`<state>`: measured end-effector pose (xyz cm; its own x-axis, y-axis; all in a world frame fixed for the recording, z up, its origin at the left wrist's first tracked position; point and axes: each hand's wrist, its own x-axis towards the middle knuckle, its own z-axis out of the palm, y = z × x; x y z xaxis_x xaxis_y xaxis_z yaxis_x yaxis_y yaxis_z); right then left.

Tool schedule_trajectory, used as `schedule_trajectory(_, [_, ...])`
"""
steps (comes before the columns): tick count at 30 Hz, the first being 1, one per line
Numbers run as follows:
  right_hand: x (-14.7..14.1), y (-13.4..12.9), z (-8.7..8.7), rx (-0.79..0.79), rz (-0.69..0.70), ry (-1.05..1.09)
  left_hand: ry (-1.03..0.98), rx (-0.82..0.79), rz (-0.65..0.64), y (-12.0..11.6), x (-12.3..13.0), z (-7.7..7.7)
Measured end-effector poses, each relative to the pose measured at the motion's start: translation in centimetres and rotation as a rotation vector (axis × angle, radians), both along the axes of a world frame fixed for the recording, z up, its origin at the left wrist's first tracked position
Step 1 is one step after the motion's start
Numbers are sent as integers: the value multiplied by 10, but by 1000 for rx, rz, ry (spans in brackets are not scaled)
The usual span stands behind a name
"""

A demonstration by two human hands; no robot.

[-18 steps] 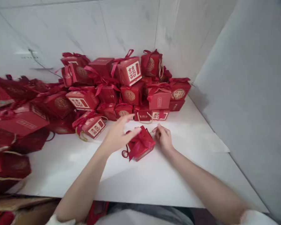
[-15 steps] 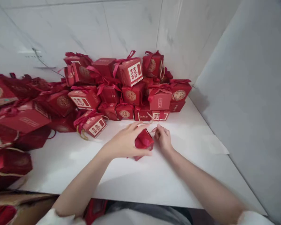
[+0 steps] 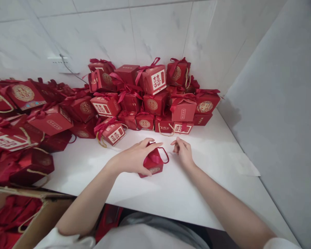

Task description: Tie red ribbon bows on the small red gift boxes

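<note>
On the white table, a small red gift box (image 3: 157, 168) with a gold round emblem sits under my left hand (image 3: 134, 157). The fingers of that hand curl over the box's top and left side and grip it. A dark red cord handle (image 3: 167, 155) loops out from the box's right side, and part of a pink-red ribbon shows on its top. My right hand (image 3: 182, 151) hovers just right of the cord, apart from the box. Its thumb and fingers are pinched together; whether anything thin is between them is hidden.
Stacked red gift boxes (image 3: 152, 104) with ribbons line the wall, and more boxes (image 3: 52, 121) crowd the left side. A cardboard carton (image 3: 52, 211) holding red boxes stands at lower left. A grey panel (image 3: 280, 114) borders the table's right. A wall socket (image 3: 64, 64) has a cable.
The view has shifted, showing more of the left side. My left hand has turned the box, so its gold emblem and cord loop now show. My right hand is farther from the box.
</note>
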<state>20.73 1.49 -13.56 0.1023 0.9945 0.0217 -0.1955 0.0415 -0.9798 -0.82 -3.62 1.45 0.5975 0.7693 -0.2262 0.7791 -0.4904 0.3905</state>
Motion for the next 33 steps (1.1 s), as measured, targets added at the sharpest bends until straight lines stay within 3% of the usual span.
schedule_trajectory(4, [0, -1, -2, -1, 2, -14, 17, 84, 100, -2, 1, 0])
schedule_trajectory(8, [0, -1, -2, 1, 9, -34, 79, 155, 292, -2, -12, 14])
schedule_trajectory(12, [0, -1, -1, 4, 25, -55, 124, 196, 116, -3, -18, 26])
schedule_trajectory(15, [0, -1, -1, 2, 25, -67, 163, 185, 37, -4, -5, 14])
schedule_trajectory(19, [1, -3, -1, 0, 21, -78, 131, 226, 166, 2, 20, -12])
schedule_trajectory(22, [2, -6, -1, -3, 23, -85, 152, 238, 210, 14, 27, -7])
schedule_trajectory(25, [3, -9, -1, -8, 24, -87, 191, 263, 166, 22, 17, 34])
schedule_trajectory(28, [3, -11, -3, -13, 18, -86, 229, 274, 133, 16, -9, 99])
schedule_trajectory(31, [2, -14, -3, -10, 20, -102, 317, 396, 171, -7, -60, 164])
schedule_trajectory(33, [2, -16, -2, -3, 35, -129, 353, 419, 331, -28, -103, 192])
